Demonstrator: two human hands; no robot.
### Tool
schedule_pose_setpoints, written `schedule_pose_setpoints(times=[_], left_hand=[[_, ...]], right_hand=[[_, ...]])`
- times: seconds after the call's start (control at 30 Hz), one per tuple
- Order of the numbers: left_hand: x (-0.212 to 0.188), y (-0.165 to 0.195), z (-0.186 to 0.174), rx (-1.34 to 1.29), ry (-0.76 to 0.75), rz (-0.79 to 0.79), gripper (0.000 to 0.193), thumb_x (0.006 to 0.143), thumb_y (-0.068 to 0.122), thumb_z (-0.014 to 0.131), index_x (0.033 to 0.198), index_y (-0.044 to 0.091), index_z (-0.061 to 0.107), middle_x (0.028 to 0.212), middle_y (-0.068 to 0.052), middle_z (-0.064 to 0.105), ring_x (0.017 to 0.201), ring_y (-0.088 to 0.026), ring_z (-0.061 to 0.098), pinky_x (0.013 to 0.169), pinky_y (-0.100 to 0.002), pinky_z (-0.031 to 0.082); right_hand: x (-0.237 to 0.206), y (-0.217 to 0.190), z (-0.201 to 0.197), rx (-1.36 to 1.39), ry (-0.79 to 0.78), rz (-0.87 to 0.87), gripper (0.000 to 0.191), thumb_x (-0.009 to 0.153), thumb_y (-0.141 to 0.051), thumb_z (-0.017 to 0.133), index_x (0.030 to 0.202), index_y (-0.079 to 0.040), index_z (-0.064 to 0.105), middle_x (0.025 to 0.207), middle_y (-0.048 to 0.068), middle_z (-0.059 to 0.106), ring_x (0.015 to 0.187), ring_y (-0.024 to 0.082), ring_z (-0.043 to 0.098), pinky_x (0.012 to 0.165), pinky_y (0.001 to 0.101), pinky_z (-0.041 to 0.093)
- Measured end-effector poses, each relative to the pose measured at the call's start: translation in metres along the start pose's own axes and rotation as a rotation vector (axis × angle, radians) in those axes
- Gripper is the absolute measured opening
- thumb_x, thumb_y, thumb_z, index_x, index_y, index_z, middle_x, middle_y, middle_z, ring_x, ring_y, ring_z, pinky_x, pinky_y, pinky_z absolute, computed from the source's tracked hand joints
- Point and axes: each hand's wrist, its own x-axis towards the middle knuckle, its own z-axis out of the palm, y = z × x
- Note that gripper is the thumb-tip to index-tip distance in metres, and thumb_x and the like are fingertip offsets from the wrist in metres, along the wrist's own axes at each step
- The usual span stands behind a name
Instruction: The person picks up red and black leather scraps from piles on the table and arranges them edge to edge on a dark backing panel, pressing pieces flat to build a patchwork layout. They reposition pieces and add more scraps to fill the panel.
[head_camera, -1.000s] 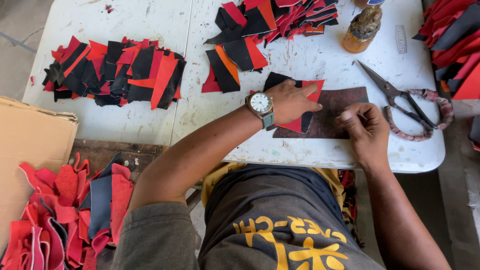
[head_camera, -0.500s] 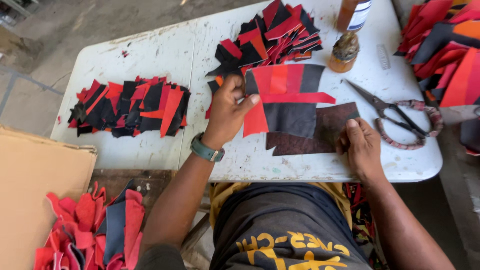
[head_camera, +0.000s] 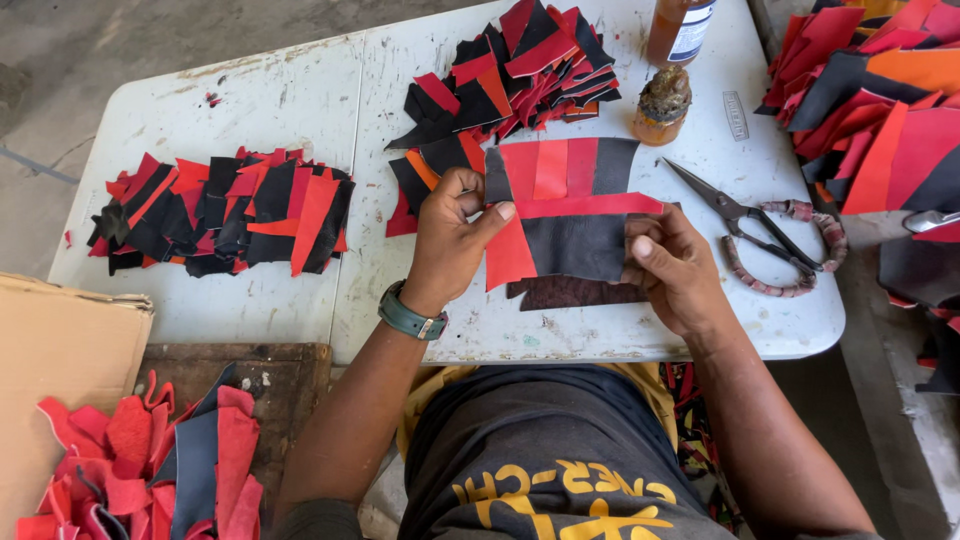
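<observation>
Now the left hand (head_camera: 452, 238) pinches the left edge of a patchwork (head_camera: 565, 205) of red and black leather pieces, and the right hand (head_camera: 677, 270) pinches its right edge. It is held flat just above the white table (head_camera: 270, 95), over a dark brown piece (head_camera: 570, 293). Scissors (head_camera: 760, 235) lie near the right hand.
</observation>
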Motion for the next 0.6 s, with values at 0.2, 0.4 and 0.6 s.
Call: schedule_pose_setpoints(times=[0.2, 0.4, 0.6], left_hand=[[-0.005, -0.013, 0.003, 0.029, 0.012, -0.002, 0.018, 0.097, 0.002, 0.070, 0.108, 0.002, 0.055, 0.091, -0.004, 0.069, 0.082, -0.004, 0.061, 0.073, -0.022, 0.051], [-0.009, -0.024, -0.001, -0.219, 0.062, -0.146, 0.014, 0.103, 0.016, 0.066, 0.108, 0.003, 0.064, 0.084, 0.002, 0.062, 0.071, -0.002, 0.057, 0.059, -0.022, 0.055], [-0.012, -0.031, 0.004, -0.166, 0.077, -0.123, 0.018, 0.096, 0.018, 0.074, 0.098, 0.003, 0.066, 0.079, 0.000, 0.065, 0.070, -0.004, 0.061, 0.061, -0.025, 0.059]], right_hand=[[0.009, 0.000, 0.014, -0.017, 0.018, -0.017, 0.062, 0.091, -0.002, 0.073, 0.148, -0.002, 0.048, 0.112, 0.010, 0.070, 0.098, 0.013, 0.065, 0.083, 0.0253, 0.053], [0.010, -0.004, 0.025, -0.053, 0.022, -0.047, 0.052, 0.090, 0.005, 0.069, 0.140, 0.002, 0.053, 0.121, 0.011, 0.071, 0.110, 0.016, 0.068, 0.098, 0.0305, 0.056], [0.000, -0.004, 0.015, -0.158, 0.037, -0.041, 0.048, 0.090, 0.002, 0.073, 0.135, 0.003, 0.055, 0.120, 0.010, 0.070, 0.109, 0.015, 0.068, 0.097, 0.0306, 0.058]])
